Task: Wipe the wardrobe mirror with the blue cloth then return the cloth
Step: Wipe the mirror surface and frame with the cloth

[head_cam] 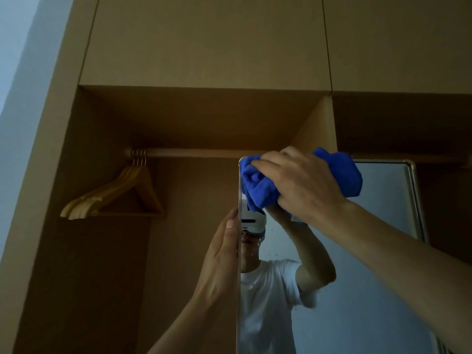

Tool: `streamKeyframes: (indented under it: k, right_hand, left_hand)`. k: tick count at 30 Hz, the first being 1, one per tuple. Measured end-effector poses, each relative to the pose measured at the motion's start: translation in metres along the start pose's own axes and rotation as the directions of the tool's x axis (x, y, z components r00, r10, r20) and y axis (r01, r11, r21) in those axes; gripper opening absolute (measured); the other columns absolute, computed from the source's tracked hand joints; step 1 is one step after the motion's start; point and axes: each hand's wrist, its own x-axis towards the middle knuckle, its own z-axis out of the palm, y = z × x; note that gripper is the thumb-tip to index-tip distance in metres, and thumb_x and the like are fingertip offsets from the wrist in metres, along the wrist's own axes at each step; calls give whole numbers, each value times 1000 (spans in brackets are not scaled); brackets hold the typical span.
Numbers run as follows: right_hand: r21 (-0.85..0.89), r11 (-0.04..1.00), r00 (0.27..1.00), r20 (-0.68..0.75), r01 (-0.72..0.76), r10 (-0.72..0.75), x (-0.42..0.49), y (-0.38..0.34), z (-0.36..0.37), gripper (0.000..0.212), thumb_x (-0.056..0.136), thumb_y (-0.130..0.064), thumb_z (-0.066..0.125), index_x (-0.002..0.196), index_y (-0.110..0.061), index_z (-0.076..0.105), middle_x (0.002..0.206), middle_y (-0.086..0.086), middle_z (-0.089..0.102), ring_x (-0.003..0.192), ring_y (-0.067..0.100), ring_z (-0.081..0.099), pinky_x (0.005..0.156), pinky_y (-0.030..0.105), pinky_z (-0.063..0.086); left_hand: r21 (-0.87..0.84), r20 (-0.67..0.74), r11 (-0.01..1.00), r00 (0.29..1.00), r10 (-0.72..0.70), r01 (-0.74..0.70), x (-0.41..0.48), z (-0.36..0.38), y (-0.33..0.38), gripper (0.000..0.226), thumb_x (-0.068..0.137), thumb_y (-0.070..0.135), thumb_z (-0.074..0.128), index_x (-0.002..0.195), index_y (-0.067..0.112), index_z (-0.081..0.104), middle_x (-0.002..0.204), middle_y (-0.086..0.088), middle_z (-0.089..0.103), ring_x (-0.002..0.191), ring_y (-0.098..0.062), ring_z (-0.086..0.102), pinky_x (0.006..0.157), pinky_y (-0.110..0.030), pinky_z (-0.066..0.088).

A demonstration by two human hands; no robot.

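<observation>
The wiping is under way and looks early. The right hand curls its fingers round the bunched blue cloth and presses it on the top left corner of the mirror. Small specks show lower on the glass, so most of the pane and the cloth's return are likely left to do. The left hand lies along the mirror's left edge; whether its fingers wrap behind cannot be told. The mirror stands upright, long axis vertical, facing the person. The wadded cloth stretches roughly sideways along the top edge.
</observation>
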Motion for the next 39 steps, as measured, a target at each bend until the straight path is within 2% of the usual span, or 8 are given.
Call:
streamKeyframes:
  k: [7,16,21,25,29,32,36,39]
  right_hand:
    - [83,995,997,55,49,-53,-46,-18,11,29,73,-12,82,97,-12,68,90,5,69,80,26,64,70,49,57]
    - [40,988,987,49,152,-154,-79,-18,1,28,76,-13,80,103,-13,70,97,3,72,80,23,67,69,41,59]
    - [51,997,997,38,64,-66,-59,2,-12,37,74,-9,83,107,-11,67,98,8,71,82,27,68,70,46,59]
    - [85,996,999,40,34,-37,-39,32,-19,32,85,-6,69,117,-7,65,107,14,68,94,33,65,78,53,55]
    - [26,999,999,33,-29,28,-31,47,-21,39,92,-15,57,131,-19,57,123,2,62,106,22,60,83,39,53]
    - [62,993,994,29,100,-102,-34,44,-22,34,78,-8,75,112,-6,70,104,11,72,89,25,69,77,24,41]
    - [58,998,995,102,-2,-4,-54,38,-13,36,92,-18,62,127,-17,59,120,5,64,105,26,60,85,41,52]
    - [80,997,993,115,8,-18,-76,31,-6,33,85,-8,68,118,-11,64,108,10,67,94,31,63,75,51,55]
  left_hand:
    - [-61,-53,998,999,-9,6,-7,11,4,45,99,54,33,140,46,50,133,23,61,125,2,56,113,-36,43]
    - [-30,-108,999,993,-39,36,-11,22,-3,45,104,55,43,148,47,42,145,8,53,134,-14,53,114,-50,43]
    - [120,-152,993,988,4,14,-10,26,-5,34,106,50,41,137,61,37,123,34,50,132,-8,48,115,-47,40]
    - [178,-182,984,983,28,5,-11,29,-5,30,107,48,40,133,62,40,118,45,46,133,-3,42,114,-42,36]
    - [231,-226,973,974,33,20,-11,34,-11,47,101,59,40,148,52,34,126,27,43,124,-4,40,104,-38,35]
    - [261,-254,964,967,11,57,-12,38,-11,66,84,76,35,146,56,29,116,31,38,119,-3,40,97,-36,35]
    - [281,-282,956,960,0,83,-12,42,-12,70,79,80,33,145,59,28,112,33,36,110,3,44,96,-37,37]
    - [280,-296,957,955,8,78,-14,43,-14,72,77,81,34,145,59,28,112,39,36,109,13,42,97,-37,39]
